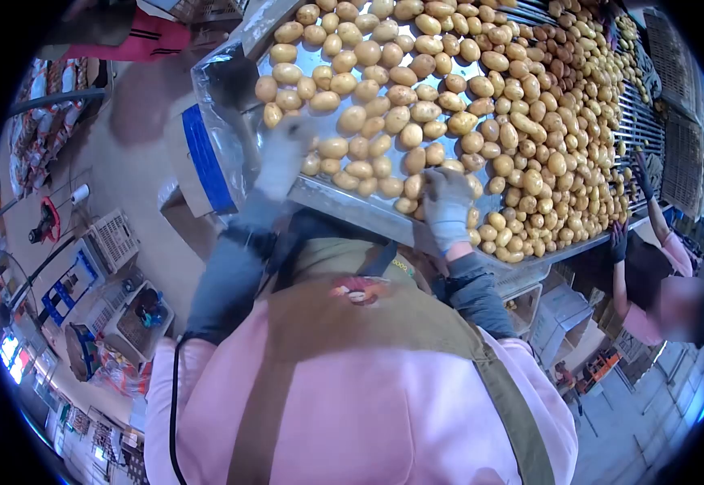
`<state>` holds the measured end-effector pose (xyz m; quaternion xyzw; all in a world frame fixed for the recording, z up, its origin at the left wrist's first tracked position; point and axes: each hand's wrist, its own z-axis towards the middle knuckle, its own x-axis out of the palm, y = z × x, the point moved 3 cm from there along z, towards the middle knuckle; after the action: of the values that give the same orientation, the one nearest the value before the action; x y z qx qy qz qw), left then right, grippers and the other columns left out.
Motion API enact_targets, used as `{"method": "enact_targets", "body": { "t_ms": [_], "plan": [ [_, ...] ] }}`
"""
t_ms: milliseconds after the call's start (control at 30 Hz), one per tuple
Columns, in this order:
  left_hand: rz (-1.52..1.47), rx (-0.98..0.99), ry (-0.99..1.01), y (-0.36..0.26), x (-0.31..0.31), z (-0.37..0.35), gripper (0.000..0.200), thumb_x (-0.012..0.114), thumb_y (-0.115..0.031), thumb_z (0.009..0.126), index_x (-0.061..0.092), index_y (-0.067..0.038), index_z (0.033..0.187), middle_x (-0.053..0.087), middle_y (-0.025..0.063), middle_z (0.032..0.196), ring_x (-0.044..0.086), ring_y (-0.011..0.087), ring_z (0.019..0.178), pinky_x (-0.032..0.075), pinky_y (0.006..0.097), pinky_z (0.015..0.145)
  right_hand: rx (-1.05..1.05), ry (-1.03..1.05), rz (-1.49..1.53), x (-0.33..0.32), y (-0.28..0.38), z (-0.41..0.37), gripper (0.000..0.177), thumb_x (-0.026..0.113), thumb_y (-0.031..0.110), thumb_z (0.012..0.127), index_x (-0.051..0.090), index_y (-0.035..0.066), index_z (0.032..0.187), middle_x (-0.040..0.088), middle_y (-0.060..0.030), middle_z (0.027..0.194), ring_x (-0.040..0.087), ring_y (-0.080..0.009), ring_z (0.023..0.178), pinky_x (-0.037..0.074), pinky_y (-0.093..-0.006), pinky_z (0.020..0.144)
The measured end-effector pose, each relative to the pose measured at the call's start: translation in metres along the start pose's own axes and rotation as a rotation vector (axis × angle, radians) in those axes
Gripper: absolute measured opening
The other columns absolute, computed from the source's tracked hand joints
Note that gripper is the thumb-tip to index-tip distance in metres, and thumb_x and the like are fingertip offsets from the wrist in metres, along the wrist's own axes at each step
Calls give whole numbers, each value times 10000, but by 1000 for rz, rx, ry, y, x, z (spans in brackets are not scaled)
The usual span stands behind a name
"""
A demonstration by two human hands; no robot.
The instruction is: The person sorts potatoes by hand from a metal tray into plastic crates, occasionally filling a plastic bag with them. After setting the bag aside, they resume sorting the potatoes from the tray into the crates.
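Note:
A long metal sorting table [344,204] is covered with many yellow potatoes [416,89]. My left hand [283,158], in a grey glove and motion-blurred, hovers over the potatoes at the table's near-left end. In a matching grey glove, my right hand [447,202] rests on potatoes at the near edge; its fingers curl over one, but whether it grips it is unclear. I wear a pink top with an olive apron.
Another person [651,283] in pink with dark gloves works at the table's right end. A cardboard box with blue tape [202,158] sits left of the table. Weighing scales [101,250] and crates [683,105] stand around.

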<state>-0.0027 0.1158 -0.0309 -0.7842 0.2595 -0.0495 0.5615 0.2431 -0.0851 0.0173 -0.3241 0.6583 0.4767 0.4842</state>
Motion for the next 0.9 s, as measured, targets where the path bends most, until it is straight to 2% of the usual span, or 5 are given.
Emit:
{"method": "enact_targets", "body": {
  "t_ms": [300, 500, 767, 867, 900],
  "plan": [
    [-907, -291, -2, -24, -7, -18, 516, 345, -415, 1095, 449, -54, 1448, 625, 110, 1288, 638, 190, 978, 503, 291, 751, -371, 150, -147, 64, 115, 137, 462, 651, 174, 854, 602, 153, 1312, 603, -106, 1306, 633, -320, 1097, 504, -421, 892],
    [-555, -272, 78, -33, -16, -17, 385, 444, -342, 1086, 511, -83, 1362, 602, 11, 997, 557, 57, 743, 439, 180, 601, 466, 488, 1807, 39, 87, 136, 415, 540, 106, 983, 554, 47, 1394, 652, -57, 1168, 678, -226, 993, 555, -362, 796],
    [-333, -213, -299, -18, -59, 1, 294, 547, -381, 1034, 684, -129, 969, 578, -54, 700, 539, 31, 590, 454, 182, 534, 471, 717, 2369, -2, 109, 115, 430, 656, -18, 917, 546, -11, 1333, 648, -112, 1131, 671, -220, 902, 570, -298, 780],
    [576, 197, -424, -12, -87, 4, 339, 470, -321, 1071, 702, -73, 1078, 677, 76, 1100, 648, 138, 964, 523, 273, 855, -535, 25, 631, -10, 98, 107, 431, 697, 17, 864, 559, -15, 1271, 636, -122, 1124, 662, -229, 905, 557, -347, 763],
    [1007, 438, -482, -13, -85, 3, 357, 449, -309, 1081, 700, -59, 1124, 673, 106, 1197, 649, 163, 1063, 517, 297, 932, -361, 99, 721, 0, 92, 109, 351, 647, 85, 911, 577, -9, 1242, 651, -116, 1089, 667, -236, 901, 554, -347, 759]
  ]
}}
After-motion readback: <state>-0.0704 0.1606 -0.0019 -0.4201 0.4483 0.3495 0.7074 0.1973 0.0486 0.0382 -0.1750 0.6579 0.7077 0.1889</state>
